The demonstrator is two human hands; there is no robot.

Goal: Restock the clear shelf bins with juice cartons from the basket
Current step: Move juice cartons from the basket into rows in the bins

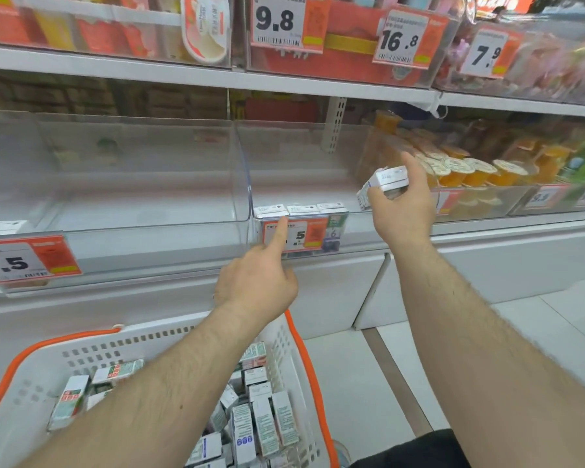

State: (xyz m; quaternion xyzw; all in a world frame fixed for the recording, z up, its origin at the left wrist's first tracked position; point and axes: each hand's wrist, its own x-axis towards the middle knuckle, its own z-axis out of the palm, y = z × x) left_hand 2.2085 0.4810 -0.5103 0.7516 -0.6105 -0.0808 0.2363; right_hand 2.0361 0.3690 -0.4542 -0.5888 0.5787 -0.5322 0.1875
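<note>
The right hand [401,204] grips a small white juice carton [384,184] above the clear plastic shelf bin [247,184]. The left hand [257,282], forefinger extended, steadies the front-edge carton row [301,211]. Best to set it upright beside them.

White basket [286,359] with orange rim, lower left. White-and-green cartons [264,423] inside. Orange price tags [293,236] with black numerals. Orange cups [470,172], right.

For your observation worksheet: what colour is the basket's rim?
Orange, on a white basket rim; the head view shows it best.
</note>
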